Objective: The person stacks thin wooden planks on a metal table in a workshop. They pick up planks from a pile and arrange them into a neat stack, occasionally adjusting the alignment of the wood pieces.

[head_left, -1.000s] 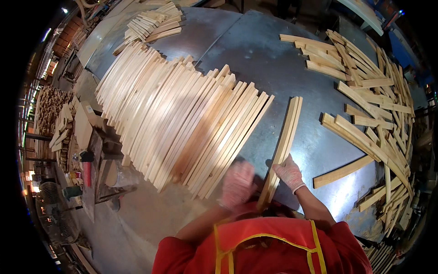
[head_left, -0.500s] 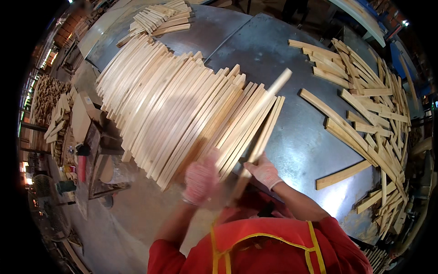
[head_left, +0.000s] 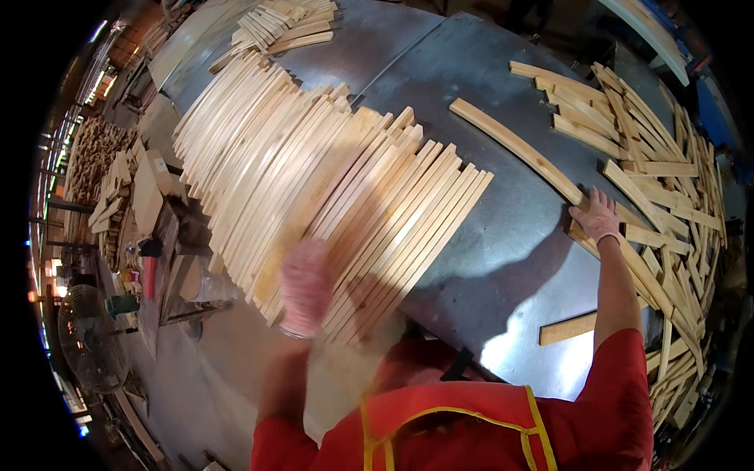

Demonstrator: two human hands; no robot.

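My left hand (head_left: pixel 306 284), in a pale pinkish glove, is over the near ends of a wide row of light wooden slats (head_left: pixel 259 141). Motion smears its fingers. A yellowish slat (head_left: pixel 318 188) slants away from it across the row; I cannot tell whether the hand grips it. To the right, my gloved right hand (head_left: pixel 599 215) closes over a long, slightly curved wooden slat (head_left: pixel 518 145). That slat's far end reaches left across the metal tabletop, and its near part lies among other loose slats.
The metal table (head_left: pixel 440 63) carries a jumbled heap of slats (head_left: pixel 667 180) along its right side. A smaller pile of slats (head_left: pixel 287 23) sits at the far left. Off the table's left side stand a fan (head_left: pixel 90 337) and stacked wood pieces (head_left: pixel 98 149).
My right hand has left the row's right end and reached right to the loose slats. The long slat there has shifted left and away. My left hand has moved left along the row.
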